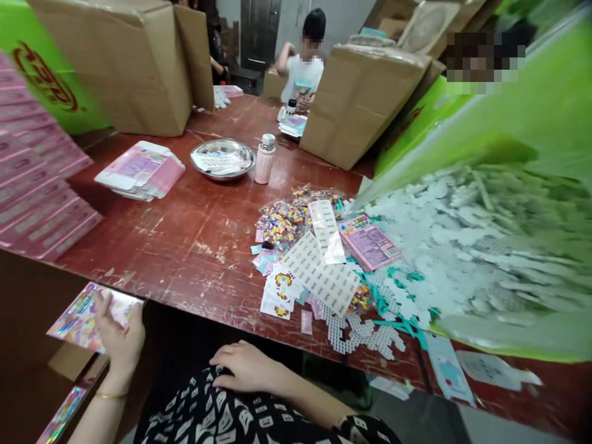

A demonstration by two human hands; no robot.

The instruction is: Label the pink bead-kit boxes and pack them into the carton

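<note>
Below the table's left front edge, my left hand (pixel 119 330) is at a shiny, colourful flat package (pixel 78 320), its fingers apart and curled over the package's right part; whether it grips it is hard to tell. My right hand (pixel 243 367) rests on the patterned black clothing in my lap, fingers spread, holding nothing. On the red table (pixel 185 246) lie sticker sheets (pixel 321 271), bags of coloured beads (pixel 282 225), a pink box (pixel 370 242) and white perforated pieces (pixel 365 333).
Pink boxes (pixel 37 185) are stacked at left, near flat cartons (pixel 141 169). A metal plate (pixel 222 176) and bottle (pixel 265 160) stand mid-table. Large cardboard boxes (pixel 124 68) and a green bag (pixel 522 333) of white pieces flank the table. A person (pixel 303 77) sits opposite.
</note>
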